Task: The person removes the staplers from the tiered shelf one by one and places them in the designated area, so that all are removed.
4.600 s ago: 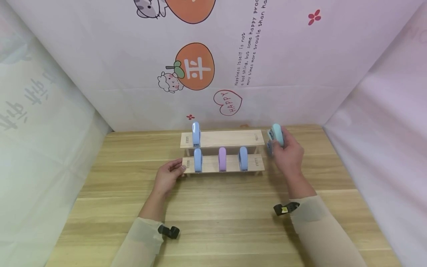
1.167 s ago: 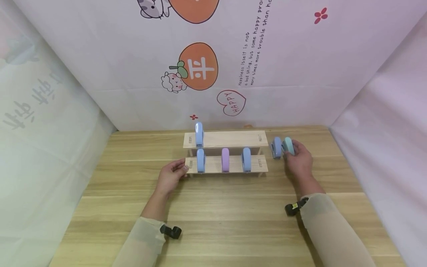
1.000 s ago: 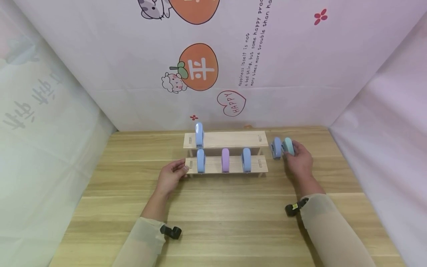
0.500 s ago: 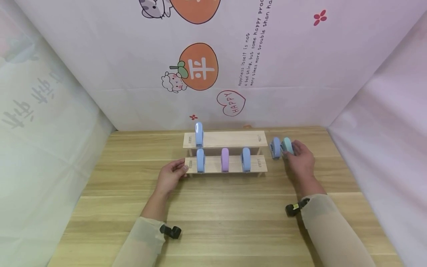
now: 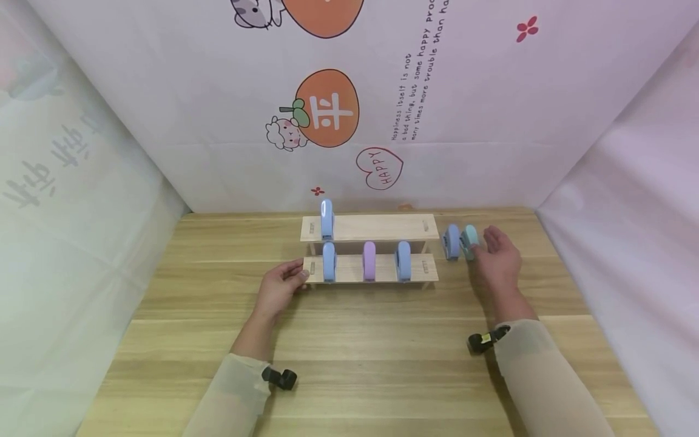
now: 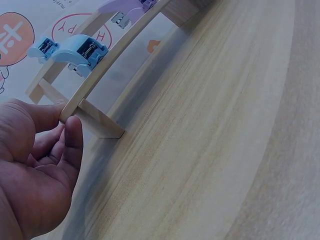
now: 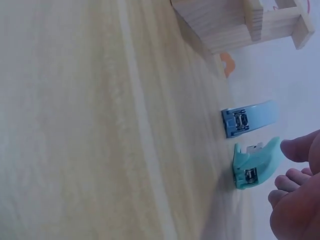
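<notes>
My left hand pinches the left end of a small two-step wooden stand between thumb and fingers. On the stand's lower step are a blue stapler, a purple stapler and another blue stapler. One more blue stapler is at the left of the upper step. To the right of the stand, a greyish-blue stapler and a teal stapler sit side by side on the table. My right hand is just right of the teal one, fingers apart from it, thumb tip close by it.
The wooden tabletop stretches in front of the stand. A white printed cloth rises behind the table, and further white cloths hang at left and right. Black cameras are strapped at both wrists.
My right hand carried the teal stapler from beside the upper step down to the table, right of the greyish-blue one. It has now let go, drawing slightly right. The left hand has stayed put.
</notes>
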`<action>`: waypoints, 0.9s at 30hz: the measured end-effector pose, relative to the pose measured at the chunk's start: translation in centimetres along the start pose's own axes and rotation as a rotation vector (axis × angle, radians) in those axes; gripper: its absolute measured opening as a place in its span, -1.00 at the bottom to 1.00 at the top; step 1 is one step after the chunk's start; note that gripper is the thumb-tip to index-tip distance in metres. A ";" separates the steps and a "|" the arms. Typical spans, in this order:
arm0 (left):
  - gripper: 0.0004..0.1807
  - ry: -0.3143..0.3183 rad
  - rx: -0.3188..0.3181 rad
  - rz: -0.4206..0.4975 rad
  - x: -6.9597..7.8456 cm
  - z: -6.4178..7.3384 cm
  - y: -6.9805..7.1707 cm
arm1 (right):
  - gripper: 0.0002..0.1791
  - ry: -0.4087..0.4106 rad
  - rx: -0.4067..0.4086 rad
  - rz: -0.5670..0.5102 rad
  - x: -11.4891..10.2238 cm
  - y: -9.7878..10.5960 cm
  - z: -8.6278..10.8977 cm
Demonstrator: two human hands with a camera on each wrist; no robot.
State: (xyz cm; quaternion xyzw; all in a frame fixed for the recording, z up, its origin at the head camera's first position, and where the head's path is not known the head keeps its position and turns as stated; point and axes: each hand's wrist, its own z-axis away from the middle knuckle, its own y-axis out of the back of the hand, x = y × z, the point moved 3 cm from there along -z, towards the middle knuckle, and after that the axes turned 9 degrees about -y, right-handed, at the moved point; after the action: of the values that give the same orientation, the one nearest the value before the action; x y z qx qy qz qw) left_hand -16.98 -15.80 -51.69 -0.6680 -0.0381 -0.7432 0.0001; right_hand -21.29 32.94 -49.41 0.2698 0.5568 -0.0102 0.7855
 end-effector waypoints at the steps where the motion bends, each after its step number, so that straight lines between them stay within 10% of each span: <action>1: -0.50 -0.001 -0.001 0.003 0.0 0.0 0.0 | -0.22 -0.002 0.003 -0.002 -0.1 0.0 0.0; 27: -0.52 -0.025 0.000 0.009 -0.2 -0.1 0.0 | -0.28 0.107 -0.019 -0.119 -4.6 -1.0 3.6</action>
State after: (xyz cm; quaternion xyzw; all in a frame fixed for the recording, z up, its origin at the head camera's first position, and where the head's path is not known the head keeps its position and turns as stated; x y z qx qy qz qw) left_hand -17.05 -15.80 -51.86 -0.6773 -0.0351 -0.7349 0.0033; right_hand -20.18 29.21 -44.96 0.2291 0.6131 -0.0371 0.7551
